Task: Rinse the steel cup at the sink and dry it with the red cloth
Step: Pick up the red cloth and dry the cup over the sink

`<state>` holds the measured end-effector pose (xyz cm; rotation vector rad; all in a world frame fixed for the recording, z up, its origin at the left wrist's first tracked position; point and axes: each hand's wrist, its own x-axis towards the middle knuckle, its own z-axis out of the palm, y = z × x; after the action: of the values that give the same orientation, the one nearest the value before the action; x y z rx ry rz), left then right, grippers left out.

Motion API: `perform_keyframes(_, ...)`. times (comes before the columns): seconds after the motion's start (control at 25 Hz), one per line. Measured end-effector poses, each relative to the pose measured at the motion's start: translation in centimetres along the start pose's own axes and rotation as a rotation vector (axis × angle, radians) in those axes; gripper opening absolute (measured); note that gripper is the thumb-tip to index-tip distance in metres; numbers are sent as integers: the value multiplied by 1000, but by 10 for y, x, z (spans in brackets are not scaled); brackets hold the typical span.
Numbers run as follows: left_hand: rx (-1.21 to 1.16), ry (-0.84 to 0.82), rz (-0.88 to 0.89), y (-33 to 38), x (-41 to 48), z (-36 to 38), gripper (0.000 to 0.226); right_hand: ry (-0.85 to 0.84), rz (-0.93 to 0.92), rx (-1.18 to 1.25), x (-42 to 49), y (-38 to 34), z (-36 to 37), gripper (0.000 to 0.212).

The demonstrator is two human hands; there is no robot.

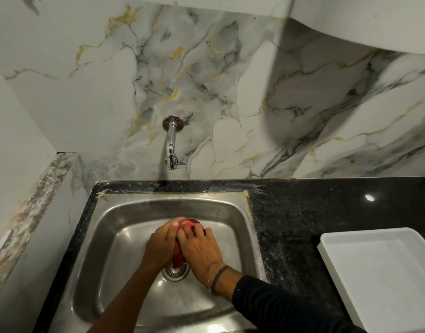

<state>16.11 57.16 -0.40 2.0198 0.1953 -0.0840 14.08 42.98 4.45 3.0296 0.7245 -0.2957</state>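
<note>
Gripping the red cloth (179, 257), both hands (161, 246) (199, 248) hide the cup (barely visible).

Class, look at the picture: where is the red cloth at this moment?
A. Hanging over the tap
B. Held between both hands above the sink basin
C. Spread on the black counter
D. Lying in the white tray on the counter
B: the red cloth is clasped between the left hand and right hand over the sink; the white tray holds none.

Marble-look wall (206, 68) w/ gold veins, black granite counter (302, 212), white tray (387, 272).
</note>
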Motion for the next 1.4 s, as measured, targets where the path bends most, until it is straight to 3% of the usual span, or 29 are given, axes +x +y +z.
perform_keyframes(0.12, 104, 106, 202, 15, -3, -2, 52, -50, 240, 152, 13, -10, -12, 73)
perform_keyframes(0.2, 158, 159, 309, 23, -4, -4, 53, -105, 345, 393, 24, -6, -24, 54)
perform_keyframes(0.28, 230, 170, 371, 26, -5, -7, 55, -299, 373, 643, 33, 13, -37, 40)
perform_keyframes(0.36, 266, 168, 394, 22, -10, -9, 54, -489, 425, 967, 29, 33, -42, 39)
perform_keyframes(0.48, 159, 114, 336, 10, -13, -12, 45, -679, 629, 1663, 7, 43, -37, 35)
perform_keyframes(0.6, -162, 29, 246, 5, -24, -6, 38, -594, 722, 2232, -8, 35, -31, 15)
perform_keyframes(0.72, -366, 24, 256, -2, -29, 1, 45, -421, 696, 2488, -18, 28, -39, 24)
perform_keyframes(0.84, -426, 43, 209, -2, -27, 0, 40, -265, 608, 2587, -34, 30, -39, 37)
perform_keyframes(0.96, -444, 79, -49, -4, -26, -17, 37, 126, 538, 2603, -38, 53, -35, 34)
perform_keyframes(1.04, -497, 36, -237, -13, -26, -29, 30, 397, 505, 2390, -32, 73, -39, 22)
perform_keyframes(1.08, -517, 5, -305, -15, -25, -32, 34, 432, 518, 2205, -26, 80, -42, 29)
perform_keyframes(1.16, -515, -89, -370, -13, -22, -33, 44, 299, 512, 1884, -15, 83, -50, 32)
perform_keyframes(1.24, -483, -159, -388, -7, -19, -31, 48, 28, 377, 1732, -3, 73, -45, 31)
perform_keyframes(1.32, -474, -150, -409, -3, -16, -33, 48, -98, 315, 1769, 4, 62, -30, 38)
perform_keyframes(1.4, -531, -86, -467, -4, -15, -34, 48, -39, 383, 1908, 2, 52, -13, 43)
